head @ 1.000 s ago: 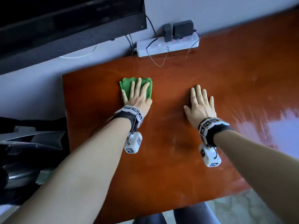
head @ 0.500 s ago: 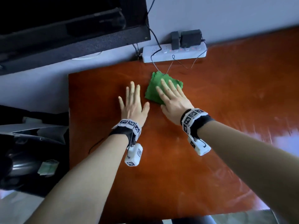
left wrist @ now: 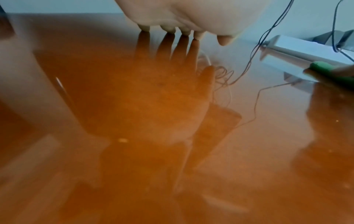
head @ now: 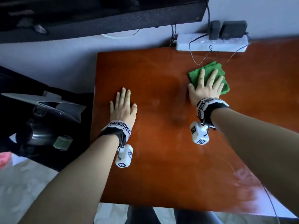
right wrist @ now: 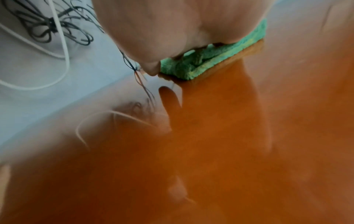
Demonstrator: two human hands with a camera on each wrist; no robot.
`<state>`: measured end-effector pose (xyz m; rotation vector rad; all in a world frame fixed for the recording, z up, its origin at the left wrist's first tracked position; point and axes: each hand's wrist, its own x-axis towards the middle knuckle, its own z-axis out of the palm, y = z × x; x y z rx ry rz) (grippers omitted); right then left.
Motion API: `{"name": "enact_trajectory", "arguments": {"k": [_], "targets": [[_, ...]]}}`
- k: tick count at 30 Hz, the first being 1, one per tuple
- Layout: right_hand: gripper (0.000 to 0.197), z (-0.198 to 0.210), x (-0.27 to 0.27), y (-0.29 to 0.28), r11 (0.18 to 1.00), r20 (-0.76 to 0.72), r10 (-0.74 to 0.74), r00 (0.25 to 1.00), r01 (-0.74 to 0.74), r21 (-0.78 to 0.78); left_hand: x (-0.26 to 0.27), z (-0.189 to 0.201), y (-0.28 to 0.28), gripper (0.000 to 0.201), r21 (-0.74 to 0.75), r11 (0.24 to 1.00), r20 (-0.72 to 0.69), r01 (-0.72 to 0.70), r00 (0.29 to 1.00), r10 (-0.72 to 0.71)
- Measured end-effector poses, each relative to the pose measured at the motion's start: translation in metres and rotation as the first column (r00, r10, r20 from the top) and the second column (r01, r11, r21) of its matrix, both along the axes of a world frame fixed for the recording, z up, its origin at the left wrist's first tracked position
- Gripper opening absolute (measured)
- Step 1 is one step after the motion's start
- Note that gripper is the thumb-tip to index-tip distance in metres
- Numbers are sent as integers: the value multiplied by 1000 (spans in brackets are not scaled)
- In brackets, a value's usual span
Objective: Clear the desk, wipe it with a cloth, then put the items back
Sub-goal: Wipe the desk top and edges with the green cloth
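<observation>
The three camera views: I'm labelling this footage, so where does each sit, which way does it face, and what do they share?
Head: above, facing down at the glossy reddish-brown wooden desk; shows both forearms, left hand, right hand.
Left wrist: under the left hand, looking along its fingers toward the wall.
Right wrist: under the right hand, looking at the folded green cloth it presses.
Shared: cloth and white power strip in head and left wrist.

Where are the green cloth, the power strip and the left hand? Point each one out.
green cloth [head: 224, 85]: head view, bare right part beside the fingers pressing it.
power strip [head: 186, 44]: head view, left end of its white body, at the wall.
left hand [head: 123, 107]: head view, back of the hand, flat on the desk.
</observation>
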<state>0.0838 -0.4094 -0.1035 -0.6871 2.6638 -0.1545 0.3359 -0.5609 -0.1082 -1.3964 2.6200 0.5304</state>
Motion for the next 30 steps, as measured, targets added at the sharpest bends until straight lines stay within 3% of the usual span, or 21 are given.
{"name": "enact_trajectory", "arguments": {"k": [3, 6, 10, 13, 15, 19, 23, 26, 30], "targets": [[77, 0, 18, -33, 1000, 14, 3, 1000, -3, 21, 22, -1, -8, 63, -43, 997, 12, 68, 998, -67], [77, 0, 41, -76, 984, 9, 175, 984, -175, -7, 40, -5, -15, 66, -69, 989, 8, 133, 991, -133], [73, 3, 97, -122, 864, 2, 504, 864, -504, -20, 45, -11, -20, 69, -67, 985, -23, 161, 986, -163], [66, 0, 108, -109, 796, 3, 605, 796, -605, 0, 44, -9, -17, 71, -82, 986, -40, 149, 988, -152], [65, -1, 85, -82, 836, -26, 549, 836, -549, 0, 42, -6, -15, 71, -79, 988, -38, 134, 990, -138], [67, -2, 12, 0, 967, -54, 253, 966, -254, -5, 37, -2, -13, 69, -58, 992, -28, 108, 994, -110], [66, 1, -37, 88, 998, -61, 28, 998, -25, 51, 34, -4, -9, 69, -63, 994, -31, 86, 996, -89], [67, 1, -28, 117, 995, -62, -81, 995, 84, 51, 31, -3, -7, 70, -76, 993, -5, 87, 996, -88], [70, 3, 23, 124, 984, -43, -173, 984, 175, 43, 32, 4, 2, 67, -57, 995, 28, 78, 997, -76]]}}
